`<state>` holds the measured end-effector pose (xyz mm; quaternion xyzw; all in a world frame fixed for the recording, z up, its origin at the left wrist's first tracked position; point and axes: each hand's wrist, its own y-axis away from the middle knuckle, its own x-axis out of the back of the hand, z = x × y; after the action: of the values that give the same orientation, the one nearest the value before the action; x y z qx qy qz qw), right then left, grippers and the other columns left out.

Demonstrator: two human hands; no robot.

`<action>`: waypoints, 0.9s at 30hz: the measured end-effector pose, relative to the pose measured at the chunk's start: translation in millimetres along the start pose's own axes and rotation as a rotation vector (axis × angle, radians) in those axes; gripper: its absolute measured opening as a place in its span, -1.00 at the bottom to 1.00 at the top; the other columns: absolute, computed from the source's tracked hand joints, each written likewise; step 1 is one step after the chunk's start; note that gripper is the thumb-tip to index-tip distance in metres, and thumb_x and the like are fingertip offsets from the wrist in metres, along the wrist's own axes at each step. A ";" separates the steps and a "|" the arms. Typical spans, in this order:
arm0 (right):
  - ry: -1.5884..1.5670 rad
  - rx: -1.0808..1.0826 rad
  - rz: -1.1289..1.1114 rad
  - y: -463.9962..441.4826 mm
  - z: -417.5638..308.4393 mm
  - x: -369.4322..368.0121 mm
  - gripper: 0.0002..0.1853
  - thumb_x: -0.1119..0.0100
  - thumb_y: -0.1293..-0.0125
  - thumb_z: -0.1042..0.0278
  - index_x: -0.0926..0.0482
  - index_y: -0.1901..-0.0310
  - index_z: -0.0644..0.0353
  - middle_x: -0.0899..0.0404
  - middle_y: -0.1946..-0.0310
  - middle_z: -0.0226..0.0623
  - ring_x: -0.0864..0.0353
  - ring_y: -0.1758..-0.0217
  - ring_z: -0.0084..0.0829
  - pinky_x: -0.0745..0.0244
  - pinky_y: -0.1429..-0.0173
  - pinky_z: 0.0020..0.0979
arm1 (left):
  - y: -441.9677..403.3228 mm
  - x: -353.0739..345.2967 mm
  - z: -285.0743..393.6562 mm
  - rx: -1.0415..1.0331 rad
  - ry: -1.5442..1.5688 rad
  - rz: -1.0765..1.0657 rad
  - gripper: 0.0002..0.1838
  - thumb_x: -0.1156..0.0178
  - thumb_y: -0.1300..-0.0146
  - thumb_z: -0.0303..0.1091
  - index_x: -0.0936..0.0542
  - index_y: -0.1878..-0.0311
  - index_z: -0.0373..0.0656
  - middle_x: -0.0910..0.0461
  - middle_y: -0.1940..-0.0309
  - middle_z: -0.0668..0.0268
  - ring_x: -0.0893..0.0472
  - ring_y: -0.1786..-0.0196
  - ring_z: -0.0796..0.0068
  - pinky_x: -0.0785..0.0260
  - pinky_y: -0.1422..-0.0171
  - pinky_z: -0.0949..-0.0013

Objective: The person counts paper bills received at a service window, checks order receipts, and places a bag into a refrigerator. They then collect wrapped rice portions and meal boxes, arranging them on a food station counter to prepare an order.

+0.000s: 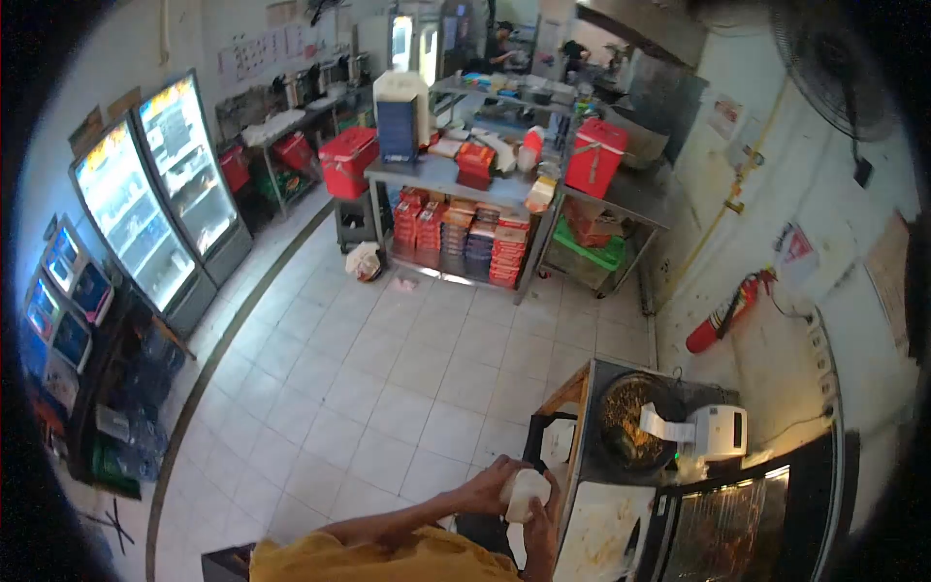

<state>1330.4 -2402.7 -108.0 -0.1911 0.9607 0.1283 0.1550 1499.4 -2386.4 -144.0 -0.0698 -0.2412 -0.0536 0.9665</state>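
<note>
Low in the view, close to my body, a small white rounded object (527, 491) is held between my two hands. Its kind is too blurred to name; it looks like a short cylinder. My left hand (488, 487) wraps round its left side with bent fingers. On the other side, my right hand (543, 529) grips it from the right and below. A white label printer (718, 432) stands to the right of my hands, with a strip of paper (667, 425) curling out of it over a dark round pan (630, 412).
Beside my right hand is a stained white board (606, 524), next to a lit glass-fronted cabinet (732, 529). Ahead stands a metal table (465, 179) with stacked boxes on its lower shelf (456, 264). Two glass-door fridges (160, 194) line the left wall. People (499, 48) are far back.
</note>
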 end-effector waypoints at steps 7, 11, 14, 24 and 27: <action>0.193 -0.220 -0.469 -214.5 -3.0 -41.3 -0.23 -0.18 -0.40 0.14 -0.03 -0.53 0.07 -0.38 -0.22 -0.20 -0.42 -0.24 -0.30 -0.37 -0.28 -0.31 | -66.5 130.7 -45.2 0.325 0.525 0.336 -0.12 -0.37 -0.18 -0.13 -0.15 -0.46 -0.20 -0.23 -0.27 -0.04 -0.32 -0.28 -0.05 -0.21 -0.41 0.10; 0.239 -0.292 -0.849 -326.1 30.2 -158.3 -0.29 -0.07 -0.46 0.27 0.00 -0.54 0.07 -0.13 -0.44 -0.23 -0.14 -0.48 -0.32 -0.06 -0.51 -0.31 | -87.8 184.2 -108.2 0.566 0.279 0.974 -0.46 -0.23 -0.35 -0.16 -0.39 -0.33 -0.12 -0.29 -0.16 -0.01 -0.35 -0.25 0.07 -0.24 -0.37 0.13; 0.271 -0.336 -1.079 -402.8 66.6 -267.2 -0.24 -0.12 -0.40 0.42 0.03 -0.55 0.06 -0.08 -0.47 -0.25 -0.03 -0.54 -0.33 0.01 -0.55 -0.30 | -83.3 270.2 -166.2 0.521 0.476 1.297 -0.53 -0.08 -0.40 -0.24 -0.40 -0.32 -0.17 -0.32 -0.21 -0.01 -0.38 -0.23 0.12 -0.26 -0.35 0.20; 0.093 -0.693 -1.145 -630.7 114.5 -565.6 -0.21 -0.37 -0.14 0.38 -0.24 -0.41 0.24 -0.53 -0.08 -0.20 -0.58 -0.08 -0.36 -0.53 -0.15 -0.36 | -103.5 581.2 -317.3 0.609 0.352 1.310 -0.49 -0.04 -0.44 -0.17 -0.31 -0.38 -0.15 -0.44 -0.21 0.12 -0.42 -0.22 0.23 -0.26 -0.33 0.24; -0.113 -0.769 -1.014 -704.4 114.5 -626.9 -0.29 -0.32 -0.19 0.27 -0.30 -0.36 0.23 -0.55 -0.07 -0.17 -0.61 -0.07 -0.29 -0.58 -0.09 -0.31 | -126.2 695.9 -362.1 0.720 -0.121 1.117 -0.48 -0.15 -0.39 -0.21 -0.37 -0.35 -0.16 -0.49 -0.22 0.08 -0.42 -0.25 0.06 -0.26 -0.32 0.16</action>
<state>2196.5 -2792.2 -127.7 -0.6571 0.6266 0.3844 0.1671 2259.2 -2617.5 -116.9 0.1396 -0.2255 0.5430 0.7967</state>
